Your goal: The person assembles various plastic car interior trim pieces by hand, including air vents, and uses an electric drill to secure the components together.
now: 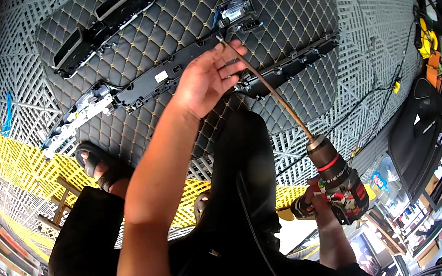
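My right hand [320,203] is wrapped round the grip of a cordless drill [337,180] with a dark, sticker-covered body. A long thin brown bit [274,93] runs from its chuck up and to the left. My left hand [211,76] lies palm up beside the bit's far end, fingers apart; the bit crosses over the fingertips, and I cannot tell whether they touch. Below the bit's tip is a long black trim panel [149,79] with clips and a white label. A small part with a clear, shiny piece [236,11] sits just beyond the tip.
A black quilted mat [286,2] lies on grey and yellow grid flooring [24,161]. On it are a black air vent assembly [101,27] and another black trim strip [295,64]. Cables [369,96] cross the floor at right, near a dark panel [420,131].
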A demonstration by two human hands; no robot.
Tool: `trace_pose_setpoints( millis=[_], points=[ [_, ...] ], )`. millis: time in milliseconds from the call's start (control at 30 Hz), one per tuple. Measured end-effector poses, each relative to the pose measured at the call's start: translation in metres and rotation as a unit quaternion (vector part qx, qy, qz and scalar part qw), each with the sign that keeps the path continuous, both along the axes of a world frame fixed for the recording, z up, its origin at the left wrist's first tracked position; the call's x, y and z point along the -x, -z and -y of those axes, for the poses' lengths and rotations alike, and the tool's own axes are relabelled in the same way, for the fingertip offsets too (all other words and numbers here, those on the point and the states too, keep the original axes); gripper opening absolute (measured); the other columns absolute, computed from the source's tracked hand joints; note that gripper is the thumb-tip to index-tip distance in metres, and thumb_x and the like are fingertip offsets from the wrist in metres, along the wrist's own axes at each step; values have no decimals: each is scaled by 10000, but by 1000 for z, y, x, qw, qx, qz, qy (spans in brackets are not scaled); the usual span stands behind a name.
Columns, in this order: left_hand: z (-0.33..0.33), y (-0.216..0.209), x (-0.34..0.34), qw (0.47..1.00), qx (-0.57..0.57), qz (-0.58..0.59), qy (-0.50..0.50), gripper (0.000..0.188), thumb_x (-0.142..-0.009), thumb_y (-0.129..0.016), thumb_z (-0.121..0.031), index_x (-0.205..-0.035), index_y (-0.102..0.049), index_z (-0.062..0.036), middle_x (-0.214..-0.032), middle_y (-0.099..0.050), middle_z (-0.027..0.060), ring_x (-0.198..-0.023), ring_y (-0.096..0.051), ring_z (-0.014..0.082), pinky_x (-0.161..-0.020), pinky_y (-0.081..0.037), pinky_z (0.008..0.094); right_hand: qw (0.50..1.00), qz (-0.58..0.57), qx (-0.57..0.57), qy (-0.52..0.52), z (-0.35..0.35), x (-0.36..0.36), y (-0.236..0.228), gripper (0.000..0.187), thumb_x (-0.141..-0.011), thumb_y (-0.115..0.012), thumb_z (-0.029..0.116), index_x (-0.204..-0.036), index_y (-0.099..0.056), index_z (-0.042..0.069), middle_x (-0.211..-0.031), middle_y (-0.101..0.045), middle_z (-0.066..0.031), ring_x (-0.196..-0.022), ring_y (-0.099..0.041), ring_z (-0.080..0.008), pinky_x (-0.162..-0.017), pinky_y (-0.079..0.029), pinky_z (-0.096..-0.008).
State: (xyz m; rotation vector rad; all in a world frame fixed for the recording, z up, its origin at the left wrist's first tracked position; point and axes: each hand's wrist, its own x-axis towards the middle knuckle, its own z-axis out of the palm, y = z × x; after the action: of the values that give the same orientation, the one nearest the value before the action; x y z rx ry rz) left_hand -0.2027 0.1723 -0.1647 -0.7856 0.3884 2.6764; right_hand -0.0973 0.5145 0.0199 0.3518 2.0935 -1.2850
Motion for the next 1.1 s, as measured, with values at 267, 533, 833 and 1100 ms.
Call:
trace_pose_setpoints(
  millis=[267, 533, 833, 1100],
  points=[
    [61, 72, 70, 737, 623, -87, 247, 599, -896, -719, -349, -1349, -556, 9, -1244, -660, 143, -1123, -639, 238, -968, -497, 336, 999, -12, 20, 23, -39, 8, 26, 316, -825, -680, 207, -1054, -607, 1, -770, -605, -44, -716, -560, -120, -681, -458, -271],
    [64, 93, 112, 711, 513, -185, 444, 723, -778, -828, -341, -1367, -535, -41, -1189, -658, 120, -1089, -606, 231, -941, -469, 350, 998, -29, 19, 52, -7, 33, 15, 328, -832, -665, 249, -1056, -575, 29, -741, -572, -32, -696, -525, -118, -668, -434, -273],
    [64, 106, 101, 767, 428, -219, 425, 811, -761, -836, -132, -1450, -425, -19, -1307, -609, 181, -1188, -580, 220, -1008, -463, 338, 997, 32, 13, 65, -71, 6, 18, 394, -830, -707, 299, -1097, -553, 54, -743, -572, -30, -696, -522, -112, -652, -425, -268],
    [59, 94, 96, 816, 356, -224, 397, 810, -766, -802, -39, -1462, -389, -12, -1234, -654, 149, -1138, -603, 196, -1004, -467, 333, 993, 4, -16, 113, -27, 8, 10, 372, -854, -728, 256, -1121, -583, 41, -798, -599, -33, -703, -535, -111, -644, -434, -254]
  ],
)
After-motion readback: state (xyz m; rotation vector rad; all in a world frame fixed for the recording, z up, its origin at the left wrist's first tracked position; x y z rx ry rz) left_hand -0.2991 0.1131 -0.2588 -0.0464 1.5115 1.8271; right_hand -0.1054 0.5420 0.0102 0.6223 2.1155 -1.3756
